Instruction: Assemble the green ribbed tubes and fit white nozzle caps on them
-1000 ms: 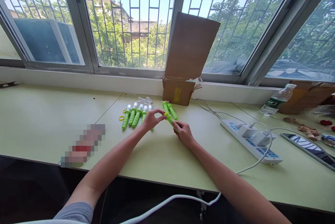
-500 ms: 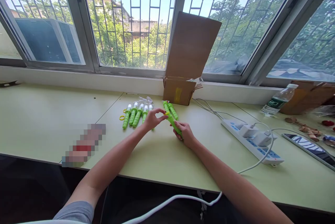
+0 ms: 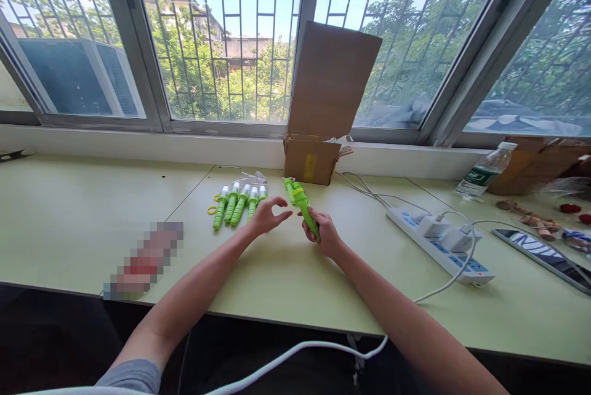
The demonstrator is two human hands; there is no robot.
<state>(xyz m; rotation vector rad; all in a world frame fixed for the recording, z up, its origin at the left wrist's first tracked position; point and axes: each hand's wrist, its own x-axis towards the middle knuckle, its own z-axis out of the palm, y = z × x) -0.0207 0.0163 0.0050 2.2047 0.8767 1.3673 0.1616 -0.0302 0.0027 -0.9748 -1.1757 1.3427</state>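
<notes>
My right hand (image 3: 324, 233) is wrapped round the lower end of a green plastic stick toy (image 3: 305, 209) with a yellow band near its top, held tilted over the pale green table (image 3: 83, 216). My left hand (image 3: 268, 215) hovers just left of it, fingers apart and curved, holding nothing. Left of that hand lies a row of several green toys with white caps (image 3: 237, 203), with a yellow ring (image 3: 212, 209) at the row's left end. One more green toy (image 3: 289, 186) lies behind the held one.
An open cardboard box (image 3: 312, 160) stands against the window sill behind the toys. A white power strip (image 3: 438, 245) with chargers and cables lies to the right. Farther right are a water bottle (image 3: 482, 171), a phone (image 3: 542, 251) and small wooden pieces. A blurred object (image 3: 145, 258) lies at the left.
My left hand let go of the toy's top and opened, drawing back a little to the left. My right hand lifted the toy more upright and moved it slightly back.
</notes>
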